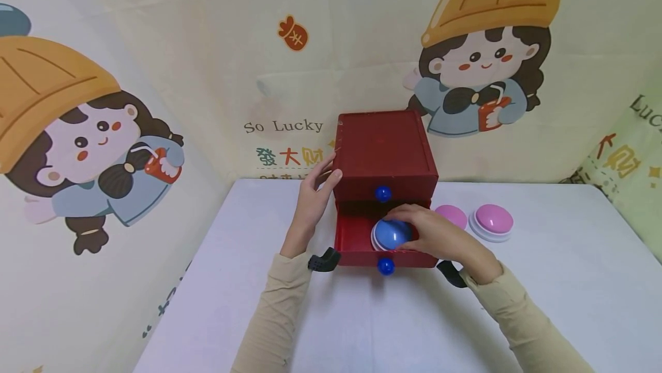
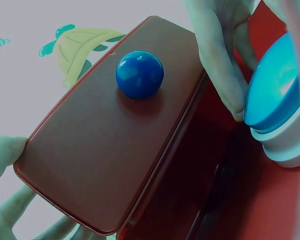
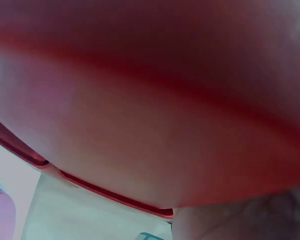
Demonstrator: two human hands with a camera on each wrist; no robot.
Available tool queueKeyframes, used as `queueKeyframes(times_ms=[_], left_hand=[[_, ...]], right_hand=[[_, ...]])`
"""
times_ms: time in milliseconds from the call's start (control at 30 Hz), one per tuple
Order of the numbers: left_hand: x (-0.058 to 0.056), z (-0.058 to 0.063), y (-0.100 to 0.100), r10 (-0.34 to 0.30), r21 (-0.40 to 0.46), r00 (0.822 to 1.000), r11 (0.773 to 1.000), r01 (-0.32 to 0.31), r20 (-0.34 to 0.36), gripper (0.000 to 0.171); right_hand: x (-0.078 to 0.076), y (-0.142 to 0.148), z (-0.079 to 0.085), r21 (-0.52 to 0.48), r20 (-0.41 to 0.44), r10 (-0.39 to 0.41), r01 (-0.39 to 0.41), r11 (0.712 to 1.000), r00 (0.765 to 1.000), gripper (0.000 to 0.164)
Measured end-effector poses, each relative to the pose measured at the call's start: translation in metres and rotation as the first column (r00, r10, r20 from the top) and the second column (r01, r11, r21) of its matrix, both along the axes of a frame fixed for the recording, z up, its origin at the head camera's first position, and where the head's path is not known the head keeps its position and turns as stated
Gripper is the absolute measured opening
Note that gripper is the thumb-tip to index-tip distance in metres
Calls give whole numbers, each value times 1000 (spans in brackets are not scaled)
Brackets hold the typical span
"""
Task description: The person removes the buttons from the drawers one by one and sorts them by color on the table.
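A dark red two-drawer cabinet [image 1: 385, 143] stands on the table, its lower drawer [image 1: 353, 234] pulled out. Inside that drawer is a blue domed push button [image 1: 391, 235] on a white base. My right hand [image 1: 431, 229] reaches in from the right and grips the button between thumb and fingers. My left hand [image 1: 312, 197] rests against the cabinet's left side, fingers extended; in the left wrist view its thumb [image 2: 7, 152] touches the edge of the upper drawer front [image 2: 90, 145]. Most of the right wrist view is blocked by something close and blurred.
Two pink domed buttons stand right of the cabinet: one [image 1: 493, 220] on a white base, another [image 1: 451, 216] partly behind my right hand. Blue ball knobs stick out from the upper [image 1: 383, 193] and lower [image 1: 385, 266] drawer fronts. A printed cloth [image 1: 217, 91] hangs behind the white table [image 1: 233, 235].
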State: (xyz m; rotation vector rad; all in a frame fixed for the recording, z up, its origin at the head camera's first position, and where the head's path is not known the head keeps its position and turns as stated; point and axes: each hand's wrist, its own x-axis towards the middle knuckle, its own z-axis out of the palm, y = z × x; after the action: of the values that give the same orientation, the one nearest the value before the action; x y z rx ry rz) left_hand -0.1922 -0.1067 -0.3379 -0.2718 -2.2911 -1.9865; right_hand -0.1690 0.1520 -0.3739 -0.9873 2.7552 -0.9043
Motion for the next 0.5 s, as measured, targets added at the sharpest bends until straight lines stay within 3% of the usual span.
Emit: queueKeyframes(times_ms=[200,500], left_hand=[[0,0,0,3,5,1000,1000,-3,-2,52],[-21,-27,-4,2,23,1000,1000,-1,-20,51]], right_hand=[[-1,-2,-1,27,-20,7,-7,1000,1000,59],[-3,0,-2,35,-44,7,-5,999,999,57]])
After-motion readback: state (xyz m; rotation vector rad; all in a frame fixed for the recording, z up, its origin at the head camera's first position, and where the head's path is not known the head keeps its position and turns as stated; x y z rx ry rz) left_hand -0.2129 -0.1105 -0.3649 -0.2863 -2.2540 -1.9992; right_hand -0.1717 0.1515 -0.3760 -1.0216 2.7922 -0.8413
